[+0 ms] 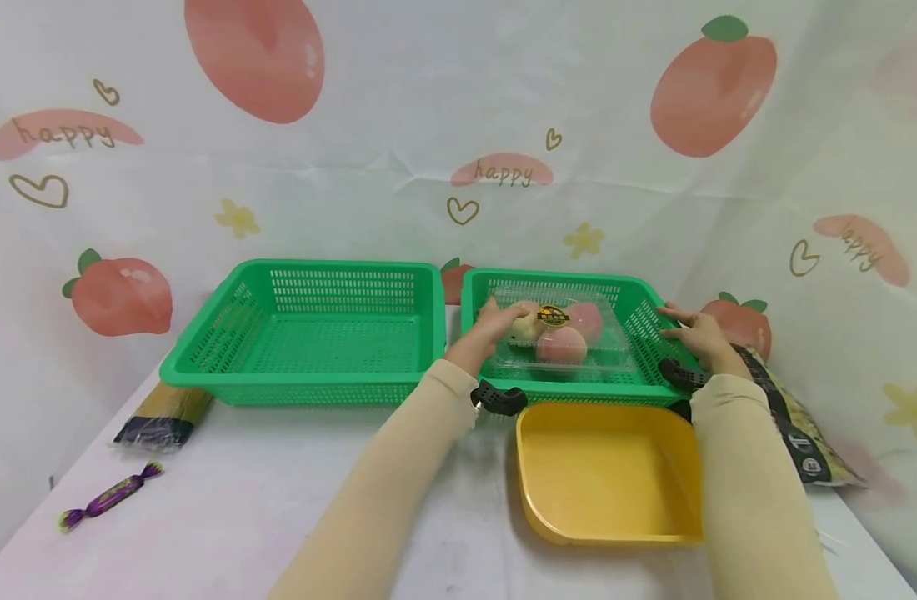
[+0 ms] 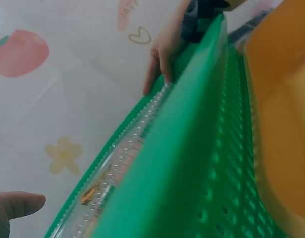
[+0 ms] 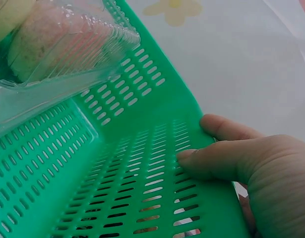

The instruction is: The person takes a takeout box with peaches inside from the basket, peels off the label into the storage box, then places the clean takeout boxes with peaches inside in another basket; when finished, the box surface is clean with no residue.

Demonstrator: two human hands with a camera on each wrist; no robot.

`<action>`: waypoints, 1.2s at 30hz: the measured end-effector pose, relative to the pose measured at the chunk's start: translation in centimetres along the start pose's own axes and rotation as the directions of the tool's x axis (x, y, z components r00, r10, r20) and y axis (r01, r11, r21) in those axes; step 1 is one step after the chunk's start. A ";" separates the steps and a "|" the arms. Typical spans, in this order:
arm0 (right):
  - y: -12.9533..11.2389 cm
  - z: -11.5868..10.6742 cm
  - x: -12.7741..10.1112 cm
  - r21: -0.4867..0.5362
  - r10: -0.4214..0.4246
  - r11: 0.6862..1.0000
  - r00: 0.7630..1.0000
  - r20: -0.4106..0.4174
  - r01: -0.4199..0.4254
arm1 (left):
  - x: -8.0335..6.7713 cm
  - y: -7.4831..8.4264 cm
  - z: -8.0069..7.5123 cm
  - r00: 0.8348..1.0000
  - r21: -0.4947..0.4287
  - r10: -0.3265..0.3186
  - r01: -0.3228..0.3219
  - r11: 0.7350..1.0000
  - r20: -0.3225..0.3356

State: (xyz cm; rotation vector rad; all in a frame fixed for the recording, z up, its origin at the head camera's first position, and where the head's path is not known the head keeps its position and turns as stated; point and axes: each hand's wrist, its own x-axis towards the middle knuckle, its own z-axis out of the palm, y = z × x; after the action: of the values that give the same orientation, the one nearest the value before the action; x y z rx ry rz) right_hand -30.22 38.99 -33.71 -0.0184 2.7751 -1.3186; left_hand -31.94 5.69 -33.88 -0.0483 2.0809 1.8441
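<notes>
In the head view, the left hand (image 1: pixel 496 323) rests on the clear fruit box (image 1: pixel 559 333), its fingers curled over the lid at the 9 o'clock side. The box lies inside the right green basket (image 1: pixel 638 385). The right hand (image 1: pixel 694 333) touches the basket's rim at 3 o'clock with nearly straight fingers. A yellow tray (image 1: pixel 608 475) lies at 6 o'clock from the basket, and an empty green basket (image 1: pixel 308 333) at 9 o'clock.

In the left wrist view, only a fingertip (image 2: pixel 18 204) shows near the box's edge.

In the right wrist view, the right fingers (image 3: pixel 216 161) press flat on the basket wall and grip nothing.
</notes>
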 end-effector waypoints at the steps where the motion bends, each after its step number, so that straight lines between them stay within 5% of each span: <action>1: 0.0 0.0 0.0 -0.002 0.001 1.000 1.000 0.000 -0.001 | 0.1 -0.1 0.1 1.000 0.001 0.000 0.000 1.000 -0.008; 8: 0.4 0.0 0.1 -0.036 0.006 0.999 1.000 0.008 -0.006 | 1.3 -0.4 0.9 0.998 0.075 -0.024 0.028 0.997 -0.052; 11: 0.3 0.0 0.0 -0.042 0.009 0.999 1.000 0.008 -0.009 | 5.9 -2.8 1.4 0.994 0.132 -0.054 0.065 0.989 -0.090; 15: 0.3 0.1 0.0 -0.028 0.008 1.000 1.000 0.005 -0.008 | 14.2 -7.0 2.0 0.988 0.159 -0.073 0.094 0.983 -0.133; 18: 0.3 0.1 0.0 -0.020 0.004 1.000 1.000 0.002 -0.004 | 16.1 -8.0 2.1 0.986 0.146 -0.081 0.102 0.984 -0.146; 22: 0.2 0.1 0.1 -0.019 -0.004 1.000 1.000 -0.003 0.004 | 15.0 -7.5 2.0 0.986 0.162 -0.078 0.102 0.981 -0.144; 24: 0.2 0.1 0.1 -0.021 -0.008 1.000 1.000 -0.005 0.008 | 15.6 -7.7 2.0 0.985 0.158 -0.094 0.117 0.980 -0.146; 30: 0.2 0.1 0.1 -0.023 -0.009 1.000 1.000 -0.006 0.009 | 23.1 -11.6 2.1 0.985 0.083 -0.117 0.128 0.988 -0.125; 33: 0.3 0.1 0.0 -0.020 -0.010 1.000 1.000 -0.008 0.010 | 22.9 -11.5 2.1 0.987 0.032 -0.119 0.123 0.992 -0.111; 36: 0.2 0.1 0.0 -0.018 -0.010 1.000 1.000 -0.012 0.010 | 16.7 -8.1 2.0 0.988 -0.004 -0.109 0.109 0.994 -0.111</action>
State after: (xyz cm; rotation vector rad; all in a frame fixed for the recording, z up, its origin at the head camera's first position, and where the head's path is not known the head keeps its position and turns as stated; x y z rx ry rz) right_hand -30.24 39.06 -33.95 -0.0258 2.8005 -1.2997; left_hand -44.95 9.86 -46.55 -0.2649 2.1084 1.8121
